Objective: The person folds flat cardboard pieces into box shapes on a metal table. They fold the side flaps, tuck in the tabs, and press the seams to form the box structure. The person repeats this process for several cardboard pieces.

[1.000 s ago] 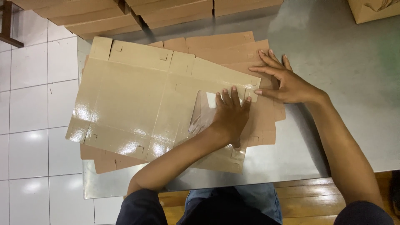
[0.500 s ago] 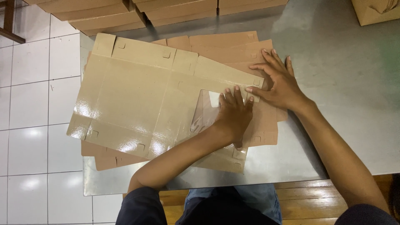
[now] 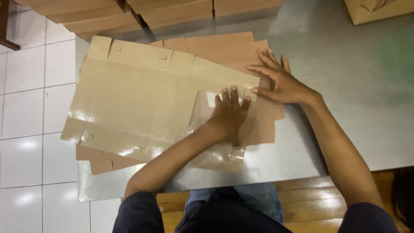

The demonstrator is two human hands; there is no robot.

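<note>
A glossy, flat cardboard box blank with a clear window lies on top of a stack of similar brown blanks on a grey metal table. My left hand presses flat on the window area of the top blank, fingers together and pointing away from me. My right hand rests at the blank's right edge with fingers spread, touching the cardboard. Neither hand grips anything.
Stacks of flat brown cardboard lie along the table's far edge. A brown carton sits at the far right corner. White floor tiles are on the left, and a wooden bench is beneath me.
Both hands have stayed pressed on the cardboard and shifted only slightly. The view has tilted a little.
</note>
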